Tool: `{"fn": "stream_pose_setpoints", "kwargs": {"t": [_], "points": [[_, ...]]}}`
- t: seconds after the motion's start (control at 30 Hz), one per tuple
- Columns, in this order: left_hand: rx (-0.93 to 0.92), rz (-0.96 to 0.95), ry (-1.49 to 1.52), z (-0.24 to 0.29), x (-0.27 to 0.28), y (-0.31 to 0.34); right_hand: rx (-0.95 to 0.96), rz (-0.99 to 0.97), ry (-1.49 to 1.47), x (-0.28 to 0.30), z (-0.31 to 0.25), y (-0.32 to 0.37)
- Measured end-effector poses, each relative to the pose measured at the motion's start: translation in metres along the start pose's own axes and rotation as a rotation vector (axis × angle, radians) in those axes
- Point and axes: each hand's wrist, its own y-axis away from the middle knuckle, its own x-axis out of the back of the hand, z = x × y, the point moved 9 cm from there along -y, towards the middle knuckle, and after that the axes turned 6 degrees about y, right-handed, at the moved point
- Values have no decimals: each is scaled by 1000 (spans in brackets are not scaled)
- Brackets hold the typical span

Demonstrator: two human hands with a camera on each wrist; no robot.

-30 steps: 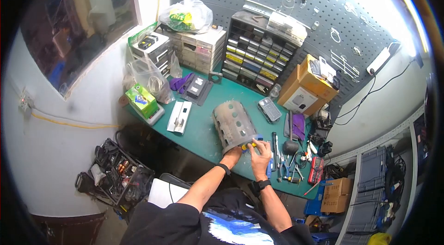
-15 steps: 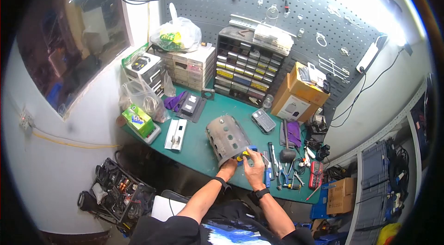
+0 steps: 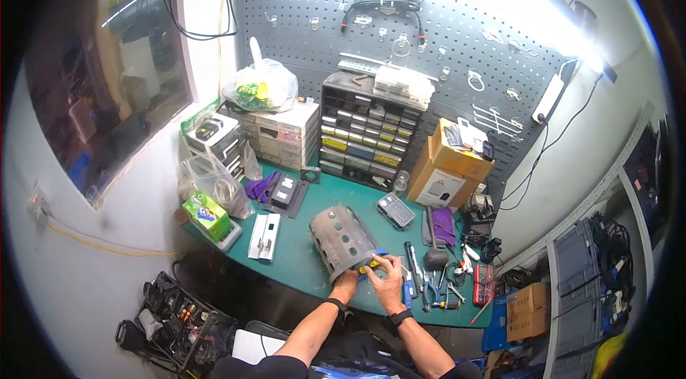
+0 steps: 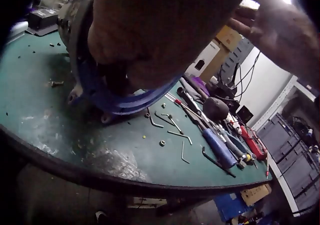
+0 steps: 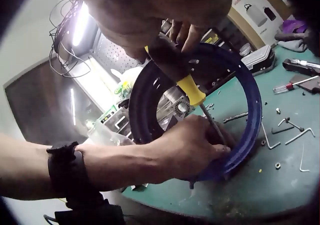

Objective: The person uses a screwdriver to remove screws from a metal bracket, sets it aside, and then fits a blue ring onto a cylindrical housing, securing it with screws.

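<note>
A grey perforated metal cylinder (image 3: 343,239) lies tilted on the green bench, its open end with a blue ring (image 5: 255,105) toward the person. In the right hand (image 3: 386,284) is a screwdriver (image 5: 191,89) with a black and yellow handle, gripped by the fingers and thumb. Its shaft slants down through the ring's opening. The left hand (image 5: 187,147) reaches into that opening at the lower rim, the thumb beside the lower end of the shaft. The screwdriver's tip and most left fingers are hidden, so I cannot tell what they hold.
Hex keys (image 4: 182,150) and small nuts lie close by on the bench. To the right are pliers, a black rubber mallet (image 3: 436,259) and a red multimeter (image 3: 484,284). Behind stand a clear-lidded parts case (image 3: 396,211), drawer cabinets (image 3: 368,136) and a cardboard box (image 3: 446,171).
The head view has tilted up, so the bench and hands sit lower in it. Both hands stay at the cylinder's ringed end, the screwdriver still in the right hand.
</note>
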Motion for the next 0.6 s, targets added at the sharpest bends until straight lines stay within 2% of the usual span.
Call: {"fn": "stream_pose_setpoints", "kwargs": {"t": [0.07,0.13,0.2,0.33,0.4,0.47,0.53,0.6], "points": [[-39,4,5,4,2,2,-101,-11,78,3,9,3],[-5,38,-3,3,3,3,-81,13,116,7,2,1],[12,30,-54,5,6,1,82,-20,138,4,-14,-3],[84,-29,-47,7,15,7,173,-64,112,6,-15,-6],[126,-48,-35,7,18,10,169,-82,109,12,-14,-3],[85,-9,-7,5,15,9,-6,-182,93,9,3,-1],[109,-107,-20,-4,3,8,10,-196,69,9,4,-6],[110,-104,-56,-11,-1,7,158,-182,-24,12,-2,-12]]}}
